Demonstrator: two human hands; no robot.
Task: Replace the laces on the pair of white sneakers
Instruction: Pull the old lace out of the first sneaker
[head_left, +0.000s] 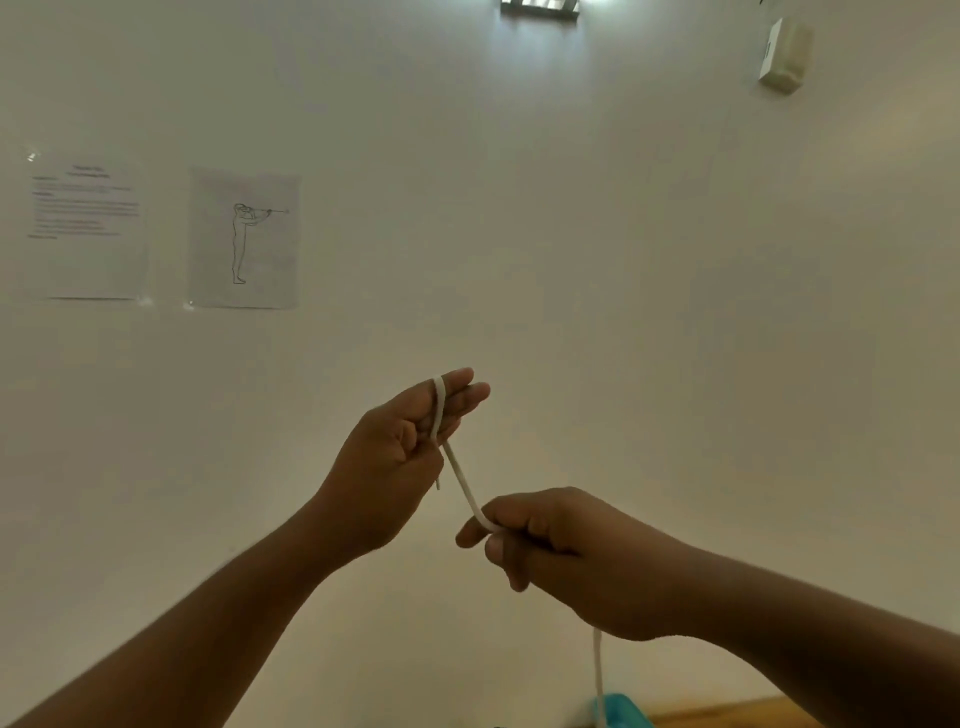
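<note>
A white shoelace (460, 475) stretches between my two raised hands in front of a pale wall. My left hand (402, 457) has the lace looped over two straight fingers, with the thumb and curled fingers pinching it; a short end hangs below. My right hand (566, 551), lower and to the right, grips the lace in curled fingers. The rest of the lace (598, 675) hangs down from under my right hand to the bottom edge. No sneakers are in view.
Two paper sheets are taped to the wall at the left, one with text (85, 228) and one with a line drawing (244, 239). A small box (784, 54) is mounted top right. A teal object (621, 712) and a wooden surface (737, 714) show at the bottom edge.
</note>
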